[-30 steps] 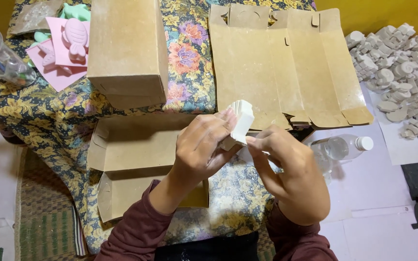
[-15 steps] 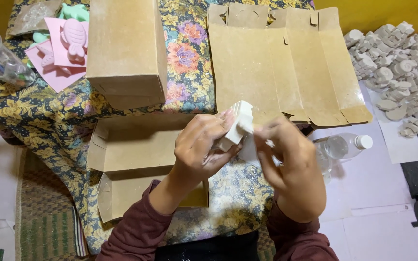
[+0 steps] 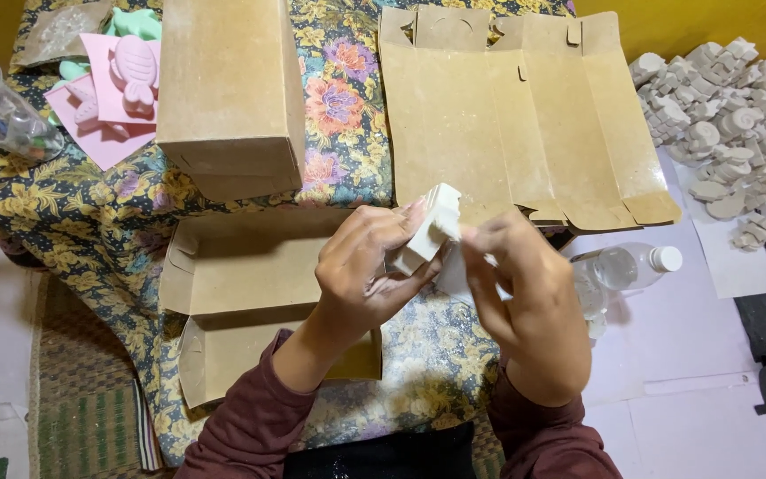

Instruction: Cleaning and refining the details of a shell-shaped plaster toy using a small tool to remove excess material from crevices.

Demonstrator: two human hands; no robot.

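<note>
Left of the flattened cardboard sheet [image 3: 525, 115], pink molds [image 3: 113, 93] and a closed carton [image 3: 228, 89] are sitting on the flowery tablecloth [image 3: 73, 204]. Just below that sheet, the left hand [image 3: 370, 266] is curling around a white cast block [image 3: 427, 229], long axis tilting up-right, while the right hand [image 3: 525, 310] is pinching at its edge. White castings [image 3: 729, 98] are piling up further right.

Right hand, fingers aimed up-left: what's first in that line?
The white moulded block, already touching the right hand's fingertips and gripped by the left hand. Beyond it, probably the open cardboard box, though depth is unclear.
</note>
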